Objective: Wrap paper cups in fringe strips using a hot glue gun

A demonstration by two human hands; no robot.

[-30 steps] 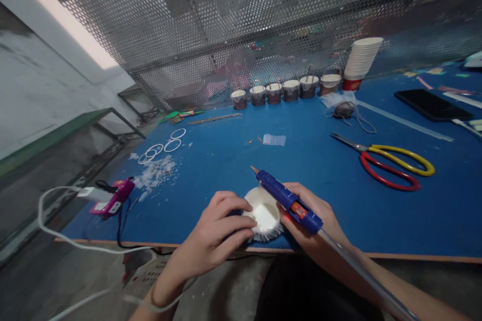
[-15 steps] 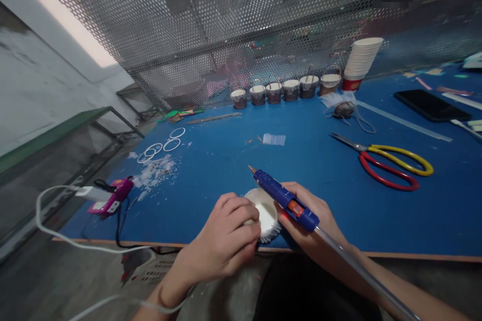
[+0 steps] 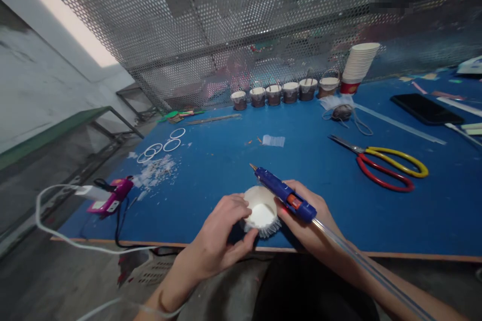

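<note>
A short white paper cup [image 3: 262, 213], its mouth facing me, sits near the front table edge with pale fringed trim round its outside. My left hand [image 3: 222, 233] has it by the left side, fingers at the rim and thumb low against the fringe. In my right hand [image 3: 307, 210] is a blue glue gun [image 3: 283, 191], nozzle pointing up and left past the cup's far side, with a long clear glue stick [image 3: 361, 256] out of its back. The right fingers beneath the gun are mostly hidden; they reach the cup's right side.
Scissors [image 3: 384, 163] lie at right, near a phone [image 3: 425, 108] and a yarn ball [image 3: 342, 112]. Several trimmed cups [image 3: 274, 95] and a cup stack [image 3: 360, 65] line the back. At left are white rings [image 3: 172, 145], scraps [image 3: 156, 170] and a magenta power strip [image 3: 116, 195].
My left fingers have drawn back from over the cup's mouth to its left side, the thumb now showing low on the fringe. The glue gun has barely shifted.
</note>
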